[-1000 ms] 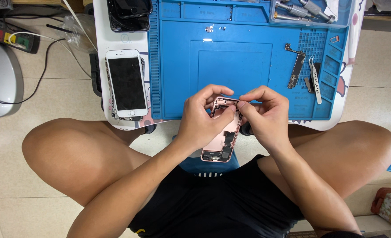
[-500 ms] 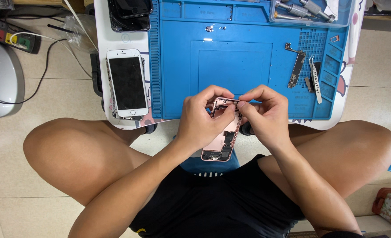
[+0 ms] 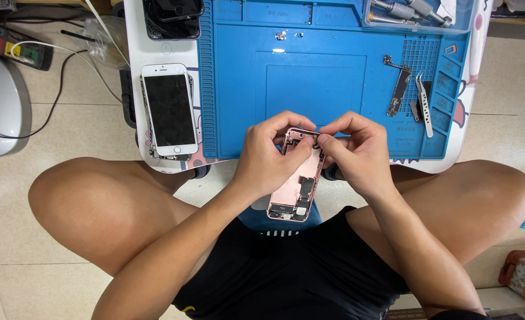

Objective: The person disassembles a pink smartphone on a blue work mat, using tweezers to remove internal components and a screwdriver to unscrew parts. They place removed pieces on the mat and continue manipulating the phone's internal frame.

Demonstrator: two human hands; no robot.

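I hold an opened pink phone housing (image 3: 298, 188) above my lap, its bare inside facing up. My left hand (image 3: 271, 155) grips its left side, thumb pressing near the top end. My right hand (image 3: 357, 153) pinches at the top edge of the housing with thumb and forefinger; whatever small part sits under the fingertips is hidden. Both hands hover just in front of the blue work mat (image 3: 327, 77) on a low white table (image 3: 133, 71).
A white phone screen (image 3: 169, 110) lies on the table's left side, a dark phone (image 3: 172, 13) behind it. A circuit board (image 3: 398, 86) and tweezers (image 3: 424, 104) rest on the mat's right. Screwdrivers lie in a tray (image 3: 416, 13). A power strip (image 3: 13, 46) sits on the floor.
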